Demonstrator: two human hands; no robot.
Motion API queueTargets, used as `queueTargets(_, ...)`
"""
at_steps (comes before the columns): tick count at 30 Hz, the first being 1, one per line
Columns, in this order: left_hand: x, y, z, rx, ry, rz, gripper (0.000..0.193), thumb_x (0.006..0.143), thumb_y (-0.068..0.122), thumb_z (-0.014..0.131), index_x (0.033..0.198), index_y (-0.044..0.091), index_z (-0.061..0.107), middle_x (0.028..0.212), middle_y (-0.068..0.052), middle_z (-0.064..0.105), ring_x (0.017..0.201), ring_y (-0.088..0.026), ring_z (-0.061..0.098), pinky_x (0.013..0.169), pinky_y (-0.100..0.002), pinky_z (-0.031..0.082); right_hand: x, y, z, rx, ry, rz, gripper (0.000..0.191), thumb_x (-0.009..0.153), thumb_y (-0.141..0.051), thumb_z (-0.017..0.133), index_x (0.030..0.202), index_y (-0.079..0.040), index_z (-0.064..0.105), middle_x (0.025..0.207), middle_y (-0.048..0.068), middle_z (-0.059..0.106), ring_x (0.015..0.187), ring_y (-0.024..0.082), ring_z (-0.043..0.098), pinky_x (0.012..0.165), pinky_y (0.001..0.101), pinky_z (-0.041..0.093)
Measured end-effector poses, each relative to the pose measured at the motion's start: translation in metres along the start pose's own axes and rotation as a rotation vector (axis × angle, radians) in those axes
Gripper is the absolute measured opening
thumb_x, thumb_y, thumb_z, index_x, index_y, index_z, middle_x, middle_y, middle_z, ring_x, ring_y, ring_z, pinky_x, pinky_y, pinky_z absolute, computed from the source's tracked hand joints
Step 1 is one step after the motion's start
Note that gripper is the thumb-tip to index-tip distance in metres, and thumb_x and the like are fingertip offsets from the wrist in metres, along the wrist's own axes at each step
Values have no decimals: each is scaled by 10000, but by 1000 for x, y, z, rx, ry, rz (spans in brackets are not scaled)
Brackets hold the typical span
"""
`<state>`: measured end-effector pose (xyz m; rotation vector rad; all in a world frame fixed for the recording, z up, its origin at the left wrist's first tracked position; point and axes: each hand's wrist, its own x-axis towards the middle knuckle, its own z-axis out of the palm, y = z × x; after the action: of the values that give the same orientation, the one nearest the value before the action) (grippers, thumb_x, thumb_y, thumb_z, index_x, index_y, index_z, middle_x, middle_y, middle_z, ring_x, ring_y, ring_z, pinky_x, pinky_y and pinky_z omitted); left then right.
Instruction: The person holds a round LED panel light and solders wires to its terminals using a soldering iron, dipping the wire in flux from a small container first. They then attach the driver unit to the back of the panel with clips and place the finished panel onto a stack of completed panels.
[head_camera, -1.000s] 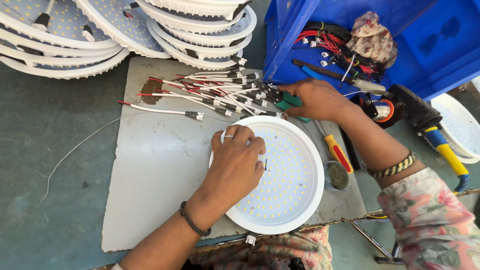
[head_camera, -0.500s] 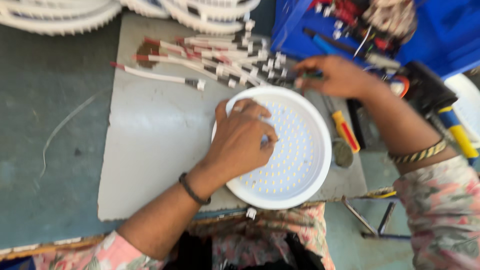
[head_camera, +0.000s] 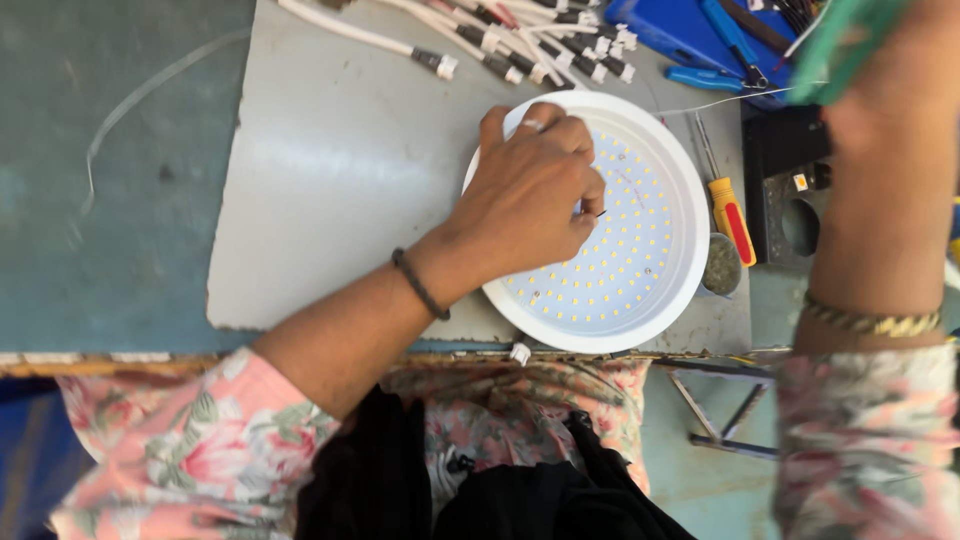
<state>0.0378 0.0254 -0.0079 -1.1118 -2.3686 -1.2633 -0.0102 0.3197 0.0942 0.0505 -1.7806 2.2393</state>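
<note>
Right hand (head_camera: 880, 120) had lifted from wire pile, gripping green-handled tool (head_camera: 845, 45) | left hand (head_camera: 525, 195) stayed, fingers curled pinching thin wire on round LED panel (head_camera: 640, 270)

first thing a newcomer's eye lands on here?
The round white LED panel at the centre of the grey sheet, with the left hand resting on its dotted face, fingers pinched together. Next, the right hand raised close to the camera at the upper right, gripping a green-handled tool. Then the bundle of white connector leads along the sheet's top edge.
</note>
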Motion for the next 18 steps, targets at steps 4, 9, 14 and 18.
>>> queueTargets(4,4,-3,7,1,41,8,88,687,109,793,641,182,775,946,-63,664,1126,-315,538,963,-627,310,-32,-7,-19,552,-80,247,286,1055,-152,654,1281,18,609,1154,105,711,918,221,708,749,298,549)
queueTargets(9,6,-3,11,39,61,0,70,672,100,771,646,165,764,900,-77,666,1073,-323,566,922,-613,333,-86,-7,-4,793,-74,322,357,1063,-106,591,1386,30,520,1224,81,688,951,206,705,747,256,537)
queueTargets(14,5,-4,15,90,80,-2,70,679,98,758,709,157,782,913,-115,659,1070,-340,564,936,-601,326,-139,-16,25,1186,20,292,442,1072,-60,527,1491,42,431,1295,58,665,983,191,702,745,214,525)
queueTargets(18,5,-3,19,124,88,-43,108,667,97,753,745,159,797,937,-150,653,1080,-354,562,948,-601,302,-159,-13,46,1237,18,289,457,1080,-41,507,1520,15,398,1344,28,653,994,176,708,687,179,501)
